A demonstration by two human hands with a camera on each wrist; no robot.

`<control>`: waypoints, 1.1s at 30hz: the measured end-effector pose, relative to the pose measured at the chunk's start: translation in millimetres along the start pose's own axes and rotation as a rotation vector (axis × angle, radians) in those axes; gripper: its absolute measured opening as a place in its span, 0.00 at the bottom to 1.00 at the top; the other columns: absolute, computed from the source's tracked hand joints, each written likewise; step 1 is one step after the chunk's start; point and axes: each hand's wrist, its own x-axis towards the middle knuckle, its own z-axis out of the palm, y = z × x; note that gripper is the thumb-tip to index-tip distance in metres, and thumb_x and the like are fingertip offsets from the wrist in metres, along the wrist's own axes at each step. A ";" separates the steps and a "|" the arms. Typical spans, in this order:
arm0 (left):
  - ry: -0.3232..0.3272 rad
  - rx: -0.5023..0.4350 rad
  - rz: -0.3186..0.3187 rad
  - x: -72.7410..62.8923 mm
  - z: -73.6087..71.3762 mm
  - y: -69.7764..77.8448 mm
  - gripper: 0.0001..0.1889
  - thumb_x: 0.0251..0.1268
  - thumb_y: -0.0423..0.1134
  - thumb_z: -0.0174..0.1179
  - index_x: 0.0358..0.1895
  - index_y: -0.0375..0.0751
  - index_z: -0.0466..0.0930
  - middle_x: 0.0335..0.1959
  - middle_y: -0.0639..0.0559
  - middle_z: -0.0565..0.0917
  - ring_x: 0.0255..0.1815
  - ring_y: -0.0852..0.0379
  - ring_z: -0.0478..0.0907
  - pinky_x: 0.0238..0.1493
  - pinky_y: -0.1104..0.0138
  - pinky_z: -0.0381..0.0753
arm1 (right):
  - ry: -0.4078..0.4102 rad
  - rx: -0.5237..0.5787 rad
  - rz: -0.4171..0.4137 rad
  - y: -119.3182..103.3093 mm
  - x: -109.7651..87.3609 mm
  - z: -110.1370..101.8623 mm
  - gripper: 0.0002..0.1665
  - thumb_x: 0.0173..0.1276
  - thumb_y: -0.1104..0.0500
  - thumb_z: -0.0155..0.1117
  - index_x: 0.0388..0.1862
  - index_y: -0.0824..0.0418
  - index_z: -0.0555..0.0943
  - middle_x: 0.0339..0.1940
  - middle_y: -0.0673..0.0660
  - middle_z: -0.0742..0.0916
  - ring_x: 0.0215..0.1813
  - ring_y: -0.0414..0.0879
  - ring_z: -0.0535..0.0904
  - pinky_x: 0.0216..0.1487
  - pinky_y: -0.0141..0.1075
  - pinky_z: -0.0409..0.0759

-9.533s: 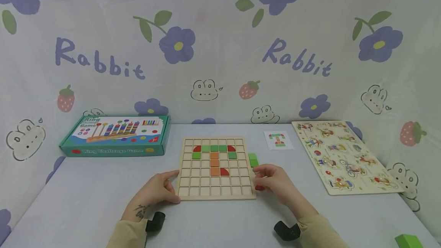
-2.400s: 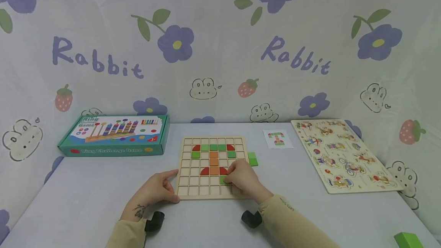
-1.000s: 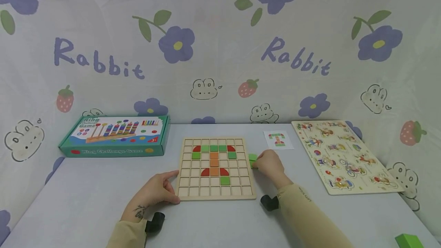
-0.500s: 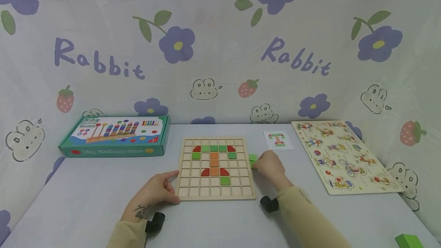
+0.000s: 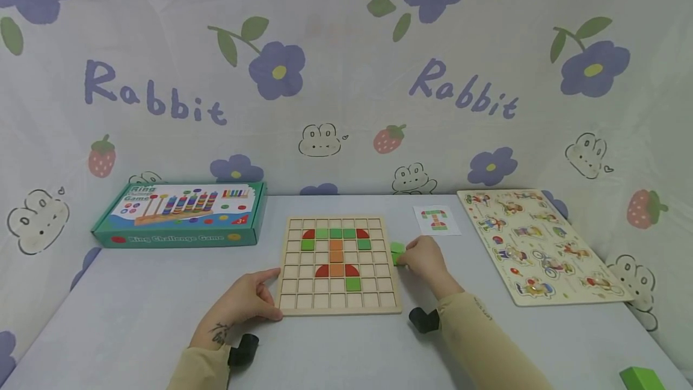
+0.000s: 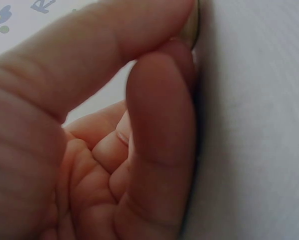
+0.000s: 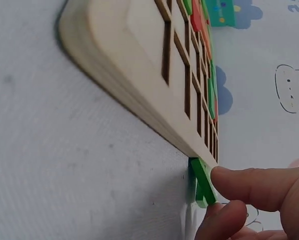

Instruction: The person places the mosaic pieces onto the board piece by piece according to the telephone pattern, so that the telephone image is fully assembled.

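Note:
A wooden grid board (image 5: pixel 303 303) lies flat in the head view. Red quarter-round, green square and orange square tiles (image 5: pixel 337 256) sit in some of its cells. My left hand (image 5: pixel 243 297) rests at the board's left edge, its index finger and thumb touching the side and near corner. To the right of the board, my right hand (image 5: pixel 428 260) pinches a green square tile (image 7: pixel 203 181) between thumb and finger. In the right wrist view that tile is tilted beside the board's edge. Another green tile (image 5: pixel 397 247) lies just behind it.
A small pattern card (image 5: pixel 455 227) lies behind the right hand. At the right is a picture puzzle board (image 5: pixel 506 263); a green game box (image 5: pixel 178 239) stands at the back left. A green block (image 5: pixel 641 378) sits at the near right corner.
The left hand stays at the board. Red and green tiles were added near the board's lower middle. The right hand went from the board back to the green tiles at its right and pinches one.

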 end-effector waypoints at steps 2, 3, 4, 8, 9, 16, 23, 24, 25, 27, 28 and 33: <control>0.002 -0.001 -0.003 0.1 0.2 0.2 0.47 0.35 0.29 0.74 0.67 0.37 0.62 0.17 0.51 0.77 0.17 0.60 0.68 0.22 0.68 0.67 | -0.015 0.053 0.019 1.2 1.9 0.1 0.15 0.50 0.66 0.67 0.37 0.71 0.76 0.26 0.58 0.80 0.26 0.45 0.74 0.26 0.33 0.71; 0.003 -0.002 -0.005 0.0 0.3 0.2 0.47 0.35 0.29 0.74 0.67 0.37 0.62 0.17 0.51 0.77 0.17 0.60 0.68 0.22 0.68 0.67 | -0.021 0.075 0.028 1.6 2.8 0.3 0.15 0.50 0.66 0.67 0.37 0.71 0.76 0.24 0.57 0.79 0.25 0.44 0.73 0.26 0.33 0.70; 0.005 -0.003 -0.006 0.0 0.2 0.4 0.47 0.35 0.29 0.74 0.67 0.37 0.62 0.17 0.51 0.77 0.17 0.60 0.68 0.22 0.68 0.67 | -0.028 0.096 0.036 1.5 2.8 0.1 0.15 0.50 0.66 0.67 0.37 0.71 0.76 0.23 0.57 0.79 0.24 0.44 0.72 0.25 0.33 0.69; 0.005 -0.003 -0.005 -0.4 0.1 0.7 0.47 0.35 0.29 0.74 0.67 0.36 0.62 0.17 0.51 0.77 0.17 0.60 0.68 0.22 0.68 0.67 | -0.055 0.138 0.045 0.2 2.5 0.1 0.12 0.53 0.65 0.66 0.36 0.69 0.77 0.20 0.54 0.77 0.22 0.43 0.70 0.24 0.33 0.67; 0.005 -0.002 -0.006 -0.5 0.1 0.6 0.47 0.35 0.29 0.74 0.67 0.36 0.62 0.16 0.51 0.77 0.17 0.60 0.68 0.22 0.68 0.67 | -0.056 0.135 0.039 -0.5 1.8 -0.3 0.12 0.54 0.64 0.66 0.36 0.69 0.77 0.20 0.54 0.77 0.21 0.42 0.69 0.23 0.33 0.66; 0.001 -0.008 -0.012 0.2 0.4 0.1 0.47 0.35 0.29 0.74 0.67 0.36 0.62 0.17 0.51 0.77 0.17 0.60 0.68 0.22 0.68 0.67 | -0.046 0.236 0.012 -10.4 -6.5 -5.9 0.16 0.58 0.61 0.62 0.45 0.64 0.78 0.26 0.54 0.81 0.20 0.41 0.69 0.19 0.31 0.63; 0.012 -0.003 -0.022 0.4 0.8 0.2 0.47 0.35 0.29 0.74 0.67 0.37 0.63 0.17 0.51 0.77 0.18 0.60 0.69 0.22 0.68 0.68 | -0.135 0.369 -0.080 -33.4 -27.9 6.5 0.15 0.61 0.64 0.59 0.47 0.65 0.79 0.29 0.56 0.83 0.20 0.40 0.71 0.21 0.31 0.64; 0.014 -0.001 -0.024 0.4 0.9 0.2 0.47 0.35 0.29 0.74 0.67 0.37 0.63 0.17 0.50 0.77 0.18 0.60 0.69 0.22 0.67 0.68 | -0.150 0.360 -0.091 -37.1 -31.7 10.1 0.14 0.61 0.64 0.60 0.45 0.65 0.80 0.28 0.56 0.83 0.19 0.41 0.71 0.21 0.31 0.64; 0.014 -0.001 -0.024 0.3 1.0 0.1 0.47 0.35 0.29 0.74 0.67 0.37 0.63 0.17 0.50 0.77 0.18 0.59 0.69 0.22 0.67 0.68 | -0.159 0.347 -0.102 -40.5 -35.0 14.0 0.12 0.60 0.64 0.61 0.44 0.65 0.80 0.28 0.55 0.83 0.19 0.41 0.72 0.21 0.31 0.65; 0.018 0.002 -0.028 -0.2 1.4 0.2 0.47 0.35 0.29 0.74 0.67 0.38 0.63 0.17 0.50 0.77 0.18 0.59 0.69 0.22 0.67 0.68 | -0.179 0.316 -0.135 -46.4 -41.7 22.0 0.12 0.59 0.64 0.62 0.42 0.66 0.81 0.27 0.55 0.83 0.20 0.41 0.73 0.23 0.31 0.68; 0.018 0.003 -0.029 -0.4 1.4 0.3 0.47 0.35 0.29 0.74 0.67 0.38 0.63 0.17 0.50 0.76 0.18 0.59 0.69 0.22 0.67 0.68 | -0.184 0.292 -0.154 -48.8 -44.3 26.2 0.11 0.59 0.64 0.62 0.41 0.67 0.81 0.27 0.55 0.83 0.20 0.41 0.73 0.23 0.31 0.69; 0.017 0.000 -0.031 -0.4 1.0 0.6 0.47 0.35 0.29 0.74 0.67 0.38 0.63 0.17 0.50 0.77 0.18 0.59 0.69 0.23 0.67 0.68 | -0.212 0.182 -0.216 -55.9 -53.1 45.9 0.08 0.57 0.64 0.65 0.35 0.66 0.81 0.22 0.55 0.81 0.21 0.42 0.74 0.25 0.32 0.71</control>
